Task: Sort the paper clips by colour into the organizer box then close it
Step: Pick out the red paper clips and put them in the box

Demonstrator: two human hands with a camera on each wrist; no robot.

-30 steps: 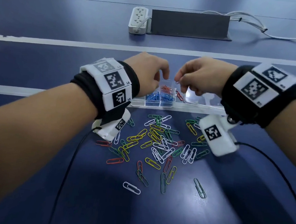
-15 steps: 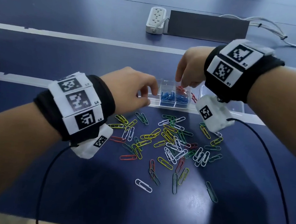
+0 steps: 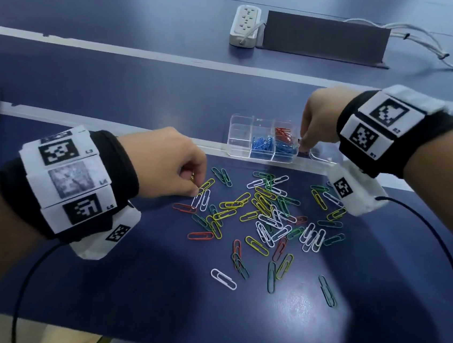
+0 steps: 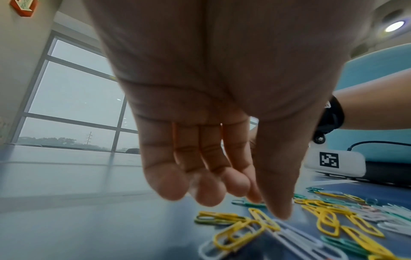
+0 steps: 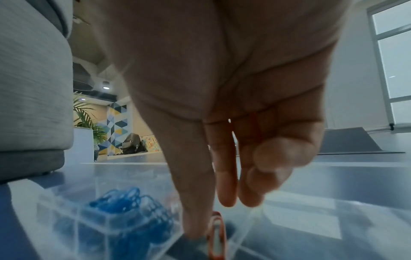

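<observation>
The clear organizer box (image 3: 238,136) lies open, with blue clips (image 3: 261,145) in two front cells and red clips (image 3: 282,134) in a rear cell. Its wall (image 5: 115,227) also shows in the right wrist view. My right hand (image 3: 303,148) is at the box's right edge, thumb (image 5: 195,227) and forefinger pinching a red paper clip (image 5: 217,235) that stands on edge. My left hand (image 3: 197,191) hovers at the left rim of the loose clip pile (image 3: 265,214). Its fingers (image 4: 206,191) are loosely curled and its thumb points at a yellow clip (image 4: 262,218); it holds nothing that I can see.
The box lid (image 3: 322,157) lies flat to the right of the box, partly under my right wrist. A white power strip (image 3: 245,25) and a dark panel (image 3: 324,39) sit far back. Wrist cables (image 3: 433,237) trail across the blue table, and stray clips (image 3: 327,291) lie nearer me.
My left hand pulled back from the box to the left rim of the pile. My right hand dropped from over the red cell to the red clip beside the box.
</observation>
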